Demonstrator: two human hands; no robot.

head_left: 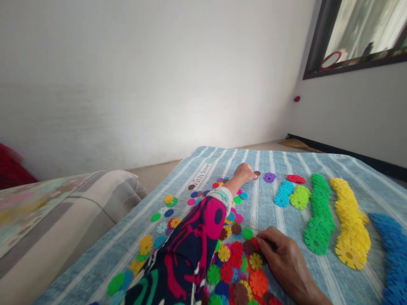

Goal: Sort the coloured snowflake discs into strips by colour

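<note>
Discs [258,283] of thin plastic, round and notched at the rim like little cogs, lie in a loose, many-coloured scatter across a woven blue cloth [254,212] with white stripes, running from its near edge up toward the lettering [202,176] close to its far-left corner. Left hand [244,173] reaches over them toward the far edge, fingers curled in and pinched on a brown disc [257,174]; whether that disc touches the cloth I cannot tell. Its arm wears a soft navy sleeve [190,237] with swirling pink shapes and a pale ribbed cuff [221,197]. Right hand [288,256] sits at the scatter's right side, thumb and forefinger close together at a red disc [255,242]; I cannot tell whether they grip it. Beyond the brown disc, toward the right edge, come a single purple disc [269,177], short overlapping sets in red [296,179], light blue [283,194] and lime [299,197], then longer scalloped rows, green [319,216], yellow [349,220] and dark blue [394,262], the last partly cut off by the view.
</note>
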